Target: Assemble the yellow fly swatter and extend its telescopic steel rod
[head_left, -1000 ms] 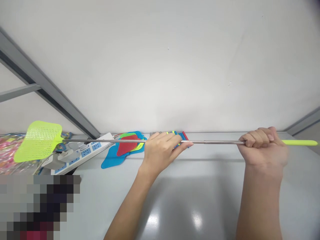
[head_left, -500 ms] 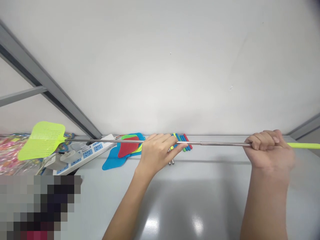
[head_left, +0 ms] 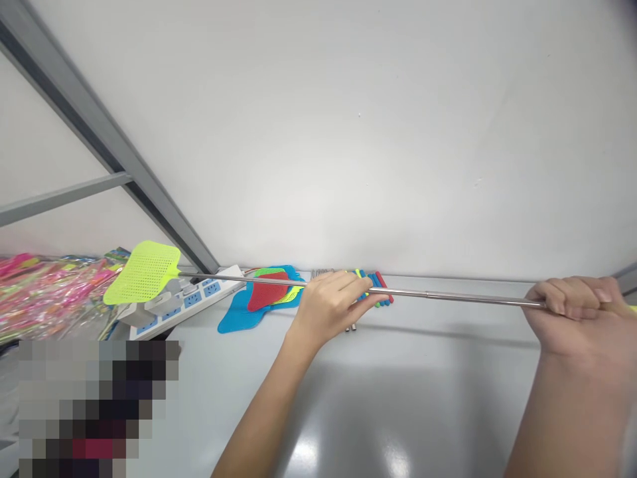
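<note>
A yellow-green fly swatter (head_left: 144,272) with a thin telescopic metal rod (head_left: 478,300) stretches across the view above the table, its perforated paddle at the left. Midway along the rod, my left hand (head_left: 331,307) is closed round it, thumb pointing right. My right hand (head_left: 577,315) is wrapped round the right end, and a bit of yellow handle shows at the picture's edge. Behind my left hand, a blue fly swatter (head_left: 241,314) lies with a red one (head_left: 266,292) and green and yellow ones. Their coloured handles (head_left: 384,288) lie side by side, partly hidden by my hand.
A white power strip (head_left: 196,302) with plugged-in adapters lies at the left. Beyond it are several plastic-wrapped colourful packs (head_left: 54,292). A grey metal frame (head_left: 99,126) slants along the pale wall; the table (head_left: 398,392) is grey and shiny. A blurred patch covers the lower left.
The view has turned slightly left. My right hand has moved right, farther from my left hand, and the paddle has come closer to my left hand. The rod now slopes down to the right.
</note>
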The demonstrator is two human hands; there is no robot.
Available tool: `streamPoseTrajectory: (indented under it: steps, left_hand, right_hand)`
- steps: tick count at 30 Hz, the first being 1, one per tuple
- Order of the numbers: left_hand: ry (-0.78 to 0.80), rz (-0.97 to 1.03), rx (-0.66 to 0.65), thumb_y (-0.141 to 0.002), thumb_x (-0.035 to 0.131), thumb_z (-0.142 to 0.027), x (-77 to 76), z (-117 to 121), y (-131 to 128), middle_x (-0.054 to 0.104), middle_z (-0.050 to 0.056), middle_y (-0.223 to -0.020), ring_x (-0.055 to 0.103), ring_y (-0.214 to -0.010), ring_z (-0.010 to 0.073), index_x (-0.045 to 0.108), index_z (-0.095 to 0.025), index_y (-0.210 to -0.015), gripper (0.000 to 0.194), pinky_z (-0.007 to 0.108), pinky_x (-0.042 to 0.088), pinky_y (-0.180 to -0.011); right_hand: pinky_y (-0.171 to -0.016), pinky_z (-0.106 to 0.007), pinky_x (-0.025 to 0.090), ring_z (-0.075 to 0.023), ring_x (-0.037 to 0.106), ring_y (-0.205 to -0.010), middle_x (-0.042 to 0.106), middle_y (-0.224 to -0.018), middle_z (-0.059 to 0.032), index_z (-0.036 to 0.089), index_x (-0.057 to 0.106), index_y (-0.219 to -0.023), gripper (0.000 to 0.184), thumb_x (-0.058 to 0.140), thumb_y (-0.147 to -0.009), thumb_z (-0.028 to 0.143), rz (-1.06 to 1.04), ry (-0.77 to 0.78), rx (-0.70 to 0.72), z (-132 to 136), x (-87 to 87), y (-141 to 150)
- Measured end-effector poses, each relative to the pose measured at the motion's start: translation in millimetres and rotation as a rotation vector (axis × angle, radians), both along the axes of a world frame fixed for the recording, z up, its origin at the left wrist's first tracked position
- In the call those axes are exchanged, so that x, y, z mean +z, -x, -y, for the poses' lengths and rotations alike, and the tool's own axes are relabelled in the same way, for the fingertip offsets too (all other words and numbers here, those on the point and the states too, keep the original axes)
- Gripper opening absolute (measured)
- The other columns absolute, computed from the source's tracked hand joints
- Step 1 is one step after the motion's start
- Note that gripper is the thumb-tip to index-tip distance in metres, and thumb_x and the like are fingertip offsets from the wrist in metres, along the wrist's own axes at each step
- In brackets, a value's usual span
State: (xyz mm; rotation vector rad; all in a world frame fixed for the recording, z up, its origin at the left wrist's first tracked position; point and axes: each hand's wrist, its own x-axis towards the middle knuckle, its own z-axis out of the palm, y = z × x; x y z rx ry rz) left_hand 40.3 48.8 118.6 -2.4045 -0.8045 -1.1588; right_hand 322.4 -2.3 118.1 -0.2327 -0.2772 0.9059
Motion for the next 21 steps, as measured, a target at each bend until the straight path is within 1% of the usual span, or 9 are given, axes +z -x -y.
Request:
streamPoseTrajectory:
  steps: [5, 7, 10, 12, 16, 19, 21]
  left_hand:
    - [-0.15, 0.05, -0.077, -0.074, 0.06, -0.035, -5.0, -5, 0, 0.058, -0.003, -0.051, 0.05, -0.046, 0.0073, 0.056, -0.016, -0.07, 0.019, 0.022, 0.035, -0.046]
    - [-0.193, 0.065, -0.109, -0.073, 0.062, -0.028, -5.5, -6, 3, 0.06, -0.003, -0.053, 0.052, -0.047, 0.0072, 0.055, -0.016, -0.071, 0.014, 0.022, 0.037, -0.046]
    - [-0.224, 0.083, -0.143, -0.072, 0.06, -0.016, -4.3, -8, 9, 0.063, -0.002, -0.059, 0.055, -0.051, 0.0069, 0.054, -0.015, -0.074, 0.006, 0.02, 0.039, -0.048]
    - [-0.221, 0.089, -0.154, -0.072, 0.058, -0.011, -3.0, -8, 13, 0.065, -0.002, -0.061, 0.057, -0.053, 0.0071, 0.054, -0.016, -0.074, 0.006, 0.02, 0.041, -0.049]
    - [-0.187, 0.1, -0.171, -0.071, 0.057, -0.007, -3.3, -9, 18, 0.065, -0.001, -0.063, 0.059, -0.056, 0.0082, 0.054, -0.015, -0.075, 0.009, 0.021, 0.044, -0.052]
    - [-0.149, 0.111, -0.198, -0.073, 0.055, -0.008, -6.8, -11, 18, 0.065, -0.001, -0.062, 0.059, -0.057, 0.0085, 0.055, -0.016, -0.075, 0.008, 0.02, 0.044, -0.053]
    - [-0.095, 0.122, -0.198, -0.075, 0.053, -0.01, -8.4, -11, 16, 0.064, -0.001, -0.06, 0.058, -0.056, 0.0084, 0.056, -0.016, -0.071, 0.008, 0.02, 0.044, -0.053]
  right_hand:
    - [-0.032, -0.019, 0.017, -0.0056, 0.011, -0.034, 0.008, -0.045, 0.0067, 0.018, 0.015, -0.061, 0.025, 0.033, -0.053, 0.002, -0.008, -0.023, -0.017, 5, 1.3, -6]
    - [-0.031, -0.02, 0.016, -0.0055, 0.011, -0.033, 0.009, -0.044, 0.0069, 0.018, 0.014, -0.062, 0.027, 0.034, -0.052, 0.002, -0.02, -0.04, -0.018, 5, 1.4, -6]
    - [-0.03, -0.02, 0.016, -0.0052, 0.01, -0.033, 0.009, -0.044, 0.0075, 0.019, 0.015, -0.062, 0.028, 0.036, -0.056, 0.001, -0.044, -0.057, 0.005, 4, 1.9, -5]
    - [-0.031, -0.02, 0.018, -0.0052, 0.011, -0.033, 0.009, -0.044, 0.0076, 0.019, 0.015, -0.062, 0.029, 0.037, -0.056, 0.001, -0.04, -0.059, 0.02, 3, 2.2, -4]
    - [-0.03, -0.02, 0.018, -0.0052, 0.011, -0.032, 0.009, -0.044, 0.0077, 0.019, 0.014, -0.062, 0.03, 0.038, -0.058, 0.001, -0.031, -0.069, 0.01, 3, 0.9, -4]
    - [-0.03, -0.02, 0.017, -0.005, 0.011, -0.033, 0.01, -0.045, 0.0077, 0.019, 0.014, -0.062, 0.03, 0.038, -0.058, 0.001, -0.014, -0.068, -0.006, 3, -2.4, -7]
    - [-0.03, -0.02, 0.018, -0.0048, 0.011, -0.034, 0.01, -0.045, 0.0077, 0.019, 0.014, -0.062, 0.029, 0.037, -0.057, 0.001, -0.008, -0.063, -0.002, 2, -5.0, -10]
